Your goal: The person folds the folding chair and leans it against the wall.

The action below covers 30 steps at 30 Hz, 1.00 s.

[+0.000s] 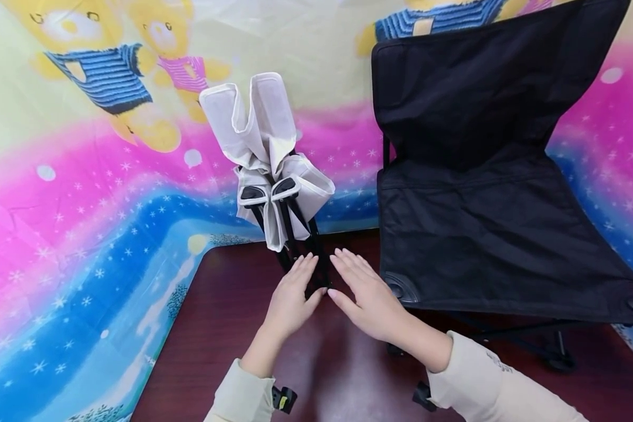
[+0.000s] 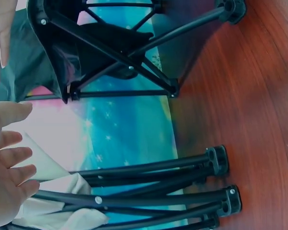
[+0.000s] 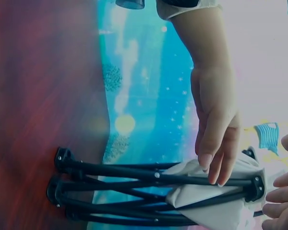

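Note:
A folded camp chair [image 1: 266, 146] with off-white fabric and black legs stands upright on the dark red table. In front of its lower legs are my left hand [image 1: 291, 302] and right hand [image 1: 366, 299], fingers straight and slightly apart, with the thumbs close together. Nothing is held by either hand. In the left wrist view, bundled black legs [image 2: 168, 196] of the folded chair reach down to the table. To the right, a black camp chair [image 1: 469, 234] stands unfolded, its near left seat corner beside my right hand. Whether my fingertips touch the folded chair's legs, I cannot tell.
Behind the chairs hangs a colourful backdrop [image 1: 116, 264] printed with bears and snowflakes. The reddish-brown tabletop [image 1: 211, 340] has its left edge beside the backdrop. Crossed black legs [image 2: 120, 57] of the unfolded chair rest on the table.

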Each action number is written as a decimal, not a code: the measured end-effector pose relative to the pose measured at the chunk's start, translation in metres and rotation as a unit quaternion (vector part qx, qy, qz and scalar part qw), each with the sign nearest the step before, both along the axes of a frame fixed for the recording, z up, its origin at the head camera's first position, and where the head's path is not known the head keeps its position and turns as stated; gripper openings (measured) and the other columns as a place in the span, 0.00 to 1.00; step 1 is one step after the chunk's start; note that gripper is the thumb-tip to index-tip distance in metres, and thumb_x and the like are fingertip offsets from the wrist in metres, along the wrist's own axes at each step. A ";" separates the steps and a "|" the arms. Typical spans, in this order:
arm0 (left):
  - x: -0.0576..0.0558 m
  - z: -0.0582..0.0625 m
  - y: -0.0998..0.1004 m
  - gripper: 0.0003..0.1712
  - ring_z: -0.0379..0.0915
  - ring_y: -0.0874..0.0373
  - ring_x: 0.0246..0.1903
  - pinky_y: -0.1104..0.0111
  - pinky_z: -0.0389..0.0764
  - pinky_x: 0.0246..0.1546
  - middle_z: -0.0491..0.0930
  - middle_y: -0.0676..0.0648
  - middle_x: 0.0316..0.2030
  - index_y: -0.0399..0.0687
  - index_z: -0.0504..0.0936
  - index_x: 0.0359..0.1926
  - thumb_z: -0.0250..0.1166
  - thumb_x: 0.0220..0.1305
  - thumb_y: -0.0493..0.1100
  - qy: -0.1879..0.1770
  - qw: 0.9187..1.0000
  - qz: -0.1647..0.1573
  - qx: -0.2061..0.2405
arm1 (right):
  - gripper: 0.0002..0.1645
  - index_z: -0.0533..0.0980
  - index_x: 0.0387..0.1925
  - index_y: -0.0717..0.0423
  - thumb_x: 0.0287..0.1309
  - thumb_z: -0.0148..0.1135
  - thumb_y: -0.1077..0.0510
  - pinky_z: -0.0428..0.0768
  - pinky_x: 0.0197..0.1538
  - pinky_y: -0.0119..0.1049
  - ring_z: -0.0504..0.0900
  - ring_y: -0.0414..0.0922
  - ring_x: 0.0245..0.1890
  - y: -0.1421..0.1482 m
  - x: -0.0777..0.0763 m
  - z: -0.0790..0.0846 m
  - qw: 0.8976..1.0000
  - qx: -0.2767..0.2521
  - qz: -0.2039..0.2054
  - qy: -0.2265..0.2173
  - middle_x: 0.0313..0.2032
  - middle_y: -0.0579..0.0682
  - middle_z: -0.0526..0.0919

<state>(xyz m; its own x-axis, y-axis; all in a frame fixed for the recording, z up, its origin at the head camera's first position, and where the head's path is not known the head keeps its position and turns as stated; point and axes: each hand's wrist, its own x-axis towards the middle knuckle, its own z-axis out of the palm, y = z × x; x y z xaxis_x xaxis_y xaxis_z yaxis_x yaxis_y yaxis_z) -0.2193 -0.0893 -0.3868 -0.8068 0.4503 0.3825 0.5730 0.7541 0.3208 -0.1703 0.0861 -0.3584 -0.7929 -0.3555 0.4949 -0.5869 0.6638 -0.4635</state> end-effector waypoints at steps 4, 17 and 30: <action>0.002 0.002 0.005 0.32 0.51 0.54 0.60 0.57 0.59 0.55 0.61 0.47 0.59 0.45 0.63 0.60 0.58 0.55 0.50 0.014 1.000 -0.015 -0.016 | 0.33 0.58 0.60 0.62 0.56 0.51 0.50 0.47 0.62 0.43 0.51 0.45 0.62 0.010 0.002 -0.001 1.000 0.014 -0.020 0.005 0.61 0.55 0.57; 0.006 0.004 0.019 0.32 0.46 0.54 0.61 0.61 0.50 0.59 0.57 0.48 0.61 0.49 0.61 0.61 0.52 0.58 0.56 0.034 0.994 -0.072 -0.068 | 0.34 0.57 0.60 0.62 0.57 0.49 0.47 0.44 0.62 0.43 0.49 0.47 0.63 0.046 0.018 0.000 0.997 0.039 -0.064 -0.003 0.61 0.56 0.56; 0.013 0.012 0.041 0.32 0.40 0.60 0.62 0.62 0.46 0.60 0.55 0.49 0.62 0.49 0.59 0.62 0.53 0.58 0.54 0.061 0.984 -0.155 -0.057 | 0.34 0.60 0.59 0.63 0.56 0.50 0.47 0.43 0.62 0.45 0.49 0.49 0.62 0.081 0.029 -0.006 0.992 0.058 -0.113 0.007 0.60 0.59 0.58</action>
<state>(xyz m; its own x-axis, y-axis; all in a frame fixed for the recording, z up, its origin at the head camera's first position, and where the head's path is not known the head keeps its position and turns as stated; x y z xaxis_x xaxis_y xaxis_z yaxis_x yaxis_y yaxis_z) -0.2068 -0.0478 -0.3745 -0.5759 0.7128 0.4003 0.8097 0.5648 0.1592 -0.1416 0.1667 -0.3639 -0.8522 -0.2250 0.4724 -0.4233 0.8272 -0.3696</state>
